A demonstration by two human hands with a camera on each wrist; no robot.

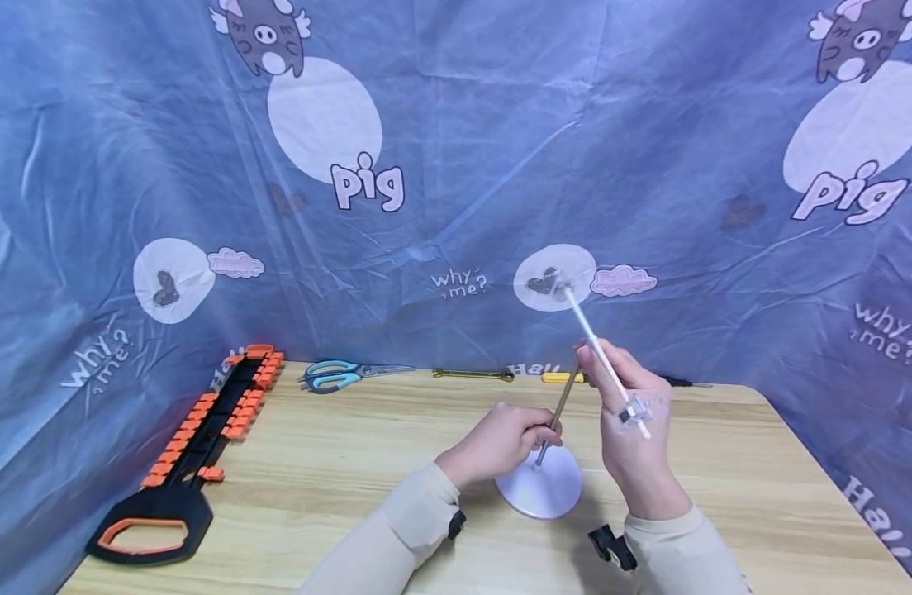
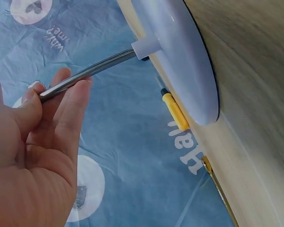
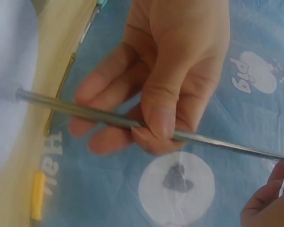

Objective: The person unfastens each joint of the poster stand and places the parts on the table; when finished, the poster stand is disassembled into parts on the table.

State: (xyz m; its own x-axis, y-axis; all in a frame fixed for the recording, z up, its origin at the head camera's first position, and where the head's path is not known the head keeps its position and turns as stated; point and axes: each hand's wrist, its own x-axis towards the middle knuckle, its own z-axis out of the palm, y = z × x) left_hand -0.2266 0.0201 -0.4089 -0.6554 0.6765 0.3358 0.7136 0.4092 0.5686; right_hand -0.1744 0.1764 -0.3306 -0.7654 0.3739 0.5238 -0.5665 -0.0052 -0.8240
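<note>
A slim metal rod rises, tilted, from a round white base, joined by a short white collar. My left hand pinches the rod between thumb and fingers, a little above the base. In the right wrist view this left hand shows large, its thumb on the rod. At the rod's upper end, my right hand grips a thin white bar with clear plastic around both ends. The bar crosses over that hand, and the right fingertips are right at the rod's top.
Along the back edge lie blue-handled scissors, a golden wrench and a yellow-handled screwdriver. At left is a long black and orange rack with a carrying handle. Blue printed cloth hangs around the table.
</note>
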